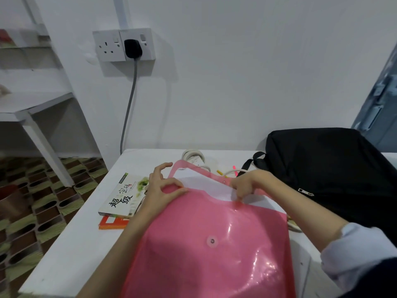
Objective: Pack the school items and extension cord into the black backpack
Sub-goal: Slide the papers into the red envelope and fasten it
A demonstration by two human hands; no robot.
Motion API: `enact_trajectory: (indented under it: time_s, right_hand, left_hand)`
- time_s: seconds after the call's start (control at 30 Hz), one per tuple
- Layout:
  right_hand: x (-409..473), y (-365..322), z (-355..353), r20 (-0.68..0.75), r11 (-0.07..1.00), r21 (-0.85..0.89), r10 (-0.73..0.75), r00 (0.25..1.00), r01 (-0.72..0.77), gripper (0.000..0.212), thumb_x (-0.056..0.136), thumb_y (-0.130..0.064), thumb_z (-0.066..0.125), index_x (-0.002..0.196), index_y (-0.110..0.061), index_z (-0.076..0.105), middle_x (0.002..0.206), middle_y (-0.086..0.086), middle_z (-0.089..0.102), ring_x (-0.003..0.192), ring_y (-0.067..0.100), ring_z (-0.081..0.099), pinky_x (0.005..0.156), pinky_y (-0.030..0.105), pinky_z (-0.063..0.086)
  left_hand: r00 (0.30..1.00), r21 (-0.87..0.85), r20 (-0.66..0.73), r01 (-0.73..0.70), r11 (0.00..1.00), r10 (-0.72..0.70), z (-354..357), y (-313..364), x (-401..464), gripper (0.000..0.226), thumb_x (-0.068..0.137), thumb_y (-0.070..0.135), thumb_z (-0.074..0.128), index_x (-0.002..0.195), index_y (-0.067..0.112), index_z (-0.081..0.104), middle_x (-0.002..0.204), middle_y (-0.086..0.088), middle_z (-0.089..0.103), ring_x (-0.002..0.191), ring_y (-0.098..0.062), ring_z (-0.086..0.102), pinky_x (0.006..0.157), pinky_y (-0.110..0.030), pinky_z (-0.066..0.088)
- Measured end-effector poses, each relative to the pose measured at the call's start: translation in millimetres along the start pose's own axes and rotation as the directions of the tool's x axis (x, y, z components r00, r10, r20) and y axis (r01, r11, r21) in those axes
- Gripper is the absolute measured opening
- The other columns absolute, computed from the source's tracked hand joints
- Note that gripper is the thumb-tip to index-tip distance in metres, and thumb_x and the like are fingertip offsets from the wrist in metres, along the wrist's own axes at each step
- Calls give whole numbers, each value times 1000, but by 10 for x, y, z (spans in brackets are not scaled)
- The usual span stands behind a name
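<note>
Both hands (163,186) (245,186) pinching pink folder (210,244) mouth edge; backpack (326,168) just right.

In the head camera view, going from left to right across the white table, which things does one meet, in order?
Stack of books → left hand → pink folder → right hand → black backpack. The extension cord and the pens behind the folder overlap it, so I leave them out.

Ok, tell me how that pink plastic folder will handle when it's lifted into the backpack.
The pink folder looks thin and glossy, so probably floppy and a bit slippery. Its flap is open over the white paper, which might slide out if tipped. Likely light.
</note>
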State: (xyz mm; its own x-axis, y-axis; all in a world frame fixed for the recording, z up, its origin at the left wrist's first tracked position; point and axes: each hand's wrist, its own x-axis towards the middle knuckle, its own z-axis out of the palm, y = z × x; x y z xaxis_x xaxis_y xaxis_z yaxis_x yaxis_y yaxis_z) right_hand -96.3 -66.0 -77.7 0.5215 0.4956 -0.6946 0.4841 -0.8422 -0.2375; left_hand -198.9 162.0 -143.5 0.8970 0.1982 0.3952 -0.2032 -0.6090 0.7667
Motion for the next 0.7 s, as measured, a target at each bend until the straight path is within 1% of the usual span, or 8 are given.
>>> enact_trajectory:
  time_s: [0.07,0.13,0.2,0.3,0.37,0.57,0.63,0.7]
  right_hand:
    - [-11,-5,-79,23,993,-76,92,996,-90,47,89,-3,52,134,-17,43,119,6,54,106,25,57,78,30,50]
    - [-40,17,-172,-16,967,-199,156,988,-156,34,86,-8,57,119,-6,59,104,7,60,93,23,60,80,34,49]
    - [-70,23,-235,9,966,-207,161,987,-156,25,82,-5,60,107,-4,64,90,5,61,78,18,60,75,32,51]
    - [-57,-95,-184,97,981,-161,127,987,-111,18,83,8,49,79,-5,61,60,1,62,45,8,58,45,14,46]
    - [25,-158,-81,109,987,-144,82,991,-66,17,84,10,46,79,-1,59,66,5,61,44,9,56,38,13,41]
    - [-12,120,-93,-104,926,358,-87,991,119,17,86,-20,67,71,-14,63,50,-11,48,49,6,43,47,15,37]
    - [-129,129,-70,-174,899,402,-114,978,176,14,89,-22,62,81,-12,66,51,-15,49,52,4,43,49,12,36]
    - [-176,121,1,-199,859,444,-184,963,256,22,97,-24,48,85,-25,66,62,-25,63,55,-8,55,56,3,39]
  left_hand:
    - [1000,-31,30,1,1000,0,-24,28,15,12,64,33,81,68,35,70,126,25,39,109,-9,38,94,-9,23]
    - [999,-51,40,4,999,-2,-46,38,24,13,60,37,81,66,36,70,121,23,41,106,-7,40,95,-11,26]
    - [1000,-72,25,-2,997,4,-40,42,18,15,60,35,84,65,34,71,119,18,43,96,-4,44,94,-15,30]
    - [1000,-112,11,-6,994,7,19,87,1,11,62,29,82,62,31,71,119,14,44,87,3,47,87,-7,33]
    - [1000,-106,1,-22,994,22,51,101,-3,15,63,23,83,60,30,71,119,14,44,80,7,46,84,-4,33]
    - [1000,-75,-23,-9,997,7,-77,-9,-13,13,67,23,81,63,28,70,111,17,51,98,0,49,92,-14,33]
    - [998,-52,-50,-28,998,25,-90,-40,-6,15,69,23,80,66,32,69,105,16,56,102,-3,49,91,-15,32]
    - [996,-33,-82,-41,999,38,-71,-54,4,19,69,26,80,66,40,68,100,15,60,98,-5,49,88,-11,31]
